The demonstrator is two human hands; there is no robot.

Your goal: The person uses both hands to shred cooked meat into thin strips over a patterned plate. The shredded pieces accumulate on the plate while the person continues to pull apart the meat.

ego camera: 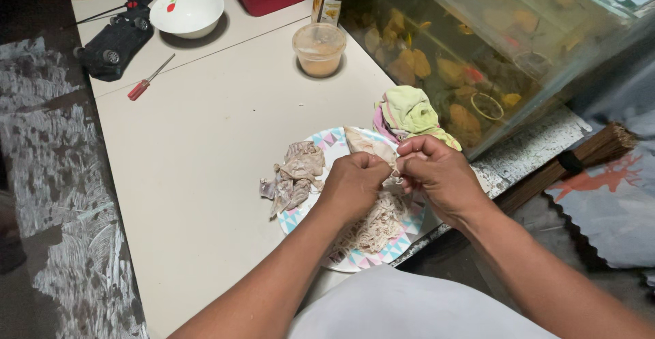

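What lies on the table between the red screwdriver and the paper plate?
In the head view, nothing: the stretch of table between the red screwdriver and the paper plate is bare.

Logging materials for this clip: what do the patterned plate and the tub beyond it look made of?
Plate: likely paper, matte, with printed pastel triangles and a thin flat rim. Tub: translucent plastic, slightly glossy; a beige filling shows through its wall.
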